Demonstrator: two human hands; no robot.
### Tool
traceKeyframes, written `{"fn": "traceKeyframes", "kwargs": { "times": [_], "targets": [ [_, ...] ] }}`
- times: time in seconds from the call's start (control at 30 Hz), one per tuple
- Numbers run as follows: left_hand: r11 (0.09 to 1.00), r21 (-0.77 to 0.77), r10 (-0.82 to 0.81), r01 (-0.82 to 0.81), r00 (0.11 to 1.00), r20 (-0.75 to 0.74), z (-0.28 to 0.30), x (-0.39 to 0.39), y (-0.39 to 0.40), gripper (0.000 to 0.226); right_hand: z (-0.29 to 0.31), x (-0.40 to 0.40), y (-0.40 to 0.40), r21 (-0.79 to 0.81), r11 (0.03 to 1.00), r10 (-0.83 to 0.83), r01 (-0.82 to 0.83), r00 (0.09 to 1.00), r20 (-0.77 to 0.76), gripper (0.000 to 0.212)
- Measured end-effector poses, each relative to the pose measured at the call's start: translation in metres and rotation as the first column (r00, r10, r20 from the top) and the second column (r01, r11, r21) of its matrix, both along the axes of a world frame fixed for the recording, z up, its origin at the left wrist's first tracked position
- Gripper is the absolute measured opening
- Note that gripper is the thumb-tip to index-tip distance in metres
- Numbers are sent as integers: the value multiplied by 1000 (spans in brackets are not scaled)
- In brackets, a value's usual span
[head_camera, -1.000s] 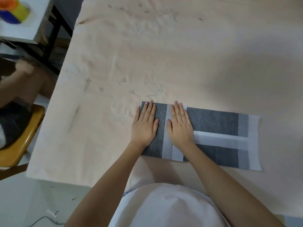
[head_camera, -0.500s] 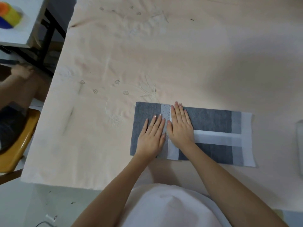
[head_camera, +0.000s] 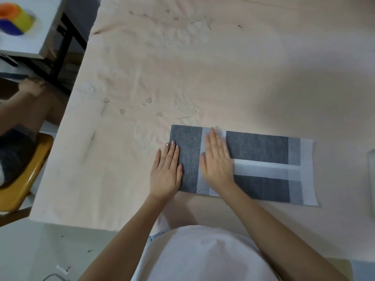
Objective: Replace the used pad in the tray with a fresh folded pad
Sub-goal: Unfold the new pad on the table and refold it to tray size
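Observation:
A folded pad [head_camera: 257, 149], dark grey with white bands, lies flat on the peach cloth near the table's front edge. My left hand [head_camera: 167, 171] lies flat with straight fingers on the pad's left edge, partly on the cloth. My right hand [head_camera: 217, 161] presses flat on the pad just right of the white fold band; it is motion-blurred. A pale translucent edge, possibly the tray [head_camera: 371, 179], shows at the far right border.
The table [head_camera: 203, 67] is covered with an embroidered peach cloth. At left another person's leg [head_camera: 30, 102] rests by a yellow chair [head_camera: 26, 179]. A white side table with coloured cups [head_camera: 14, 19] stands at the top left.
My left hand has slid left from the pad's middle to its left edge. My right hand stays pressing near the fold and is moving.

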State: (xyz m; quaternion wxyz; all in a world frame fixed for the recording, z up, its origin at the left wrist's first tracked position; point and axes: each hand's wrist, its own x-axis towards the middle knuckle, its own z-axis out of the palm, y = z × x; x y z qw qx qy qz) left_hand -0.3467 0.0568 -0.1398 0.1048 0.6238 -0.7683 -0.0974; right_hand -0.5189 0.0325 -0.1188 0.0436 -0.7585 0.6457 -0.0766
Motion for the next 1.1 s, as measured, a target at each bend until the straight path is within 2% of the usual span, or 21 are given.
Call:
{"fn": "traceKeyframes", "kwargs": {
  "times": [0.13,0.23,0.37,0.53,0.8,0.87,0.93,1.03,1.1],
  "targets": [
    [1000,-14,-18,17,1000,-7,-1,1,0,52,-5,36,25,43,973,230,-229,973,-16,56],
    [1000,-5,-13,13,1000,-14,-1,1,-1,51,-15,34,31,110,976,190,-190,982,10,54],
    [1000,21,-3,3,1000,-12,0,1,0,51,-17,16,35,134,967,217,-215,976,1,53],
    [999,46,-12,12,1000,-4,1,3,-1,53,-15,-14,47,145,986,84,-86,996,18,55],
    [998,64,-21,20,1000,5,1,3,-1,55,-6,-32,56,179,979,81,-95,993,86,53],
    [999,45,-27,26,999,21,0,3,0,55,0,-40,58,154,988,-13,-10,989,148,54],
    [1000,9,-29,29,998,47,0,3,0,56,5,-57,63,111,977,-201,183,963,179,53],
    [998,-64,2,3,997,75,7,-5,-5,55,14,-88,70,144,848,-528,510,838,141,52],
    [995,-97,14,-9,999,51,18,-21,-11,50,20,-109,74,187,754,-650,629,757,71,54]
  ]
}}
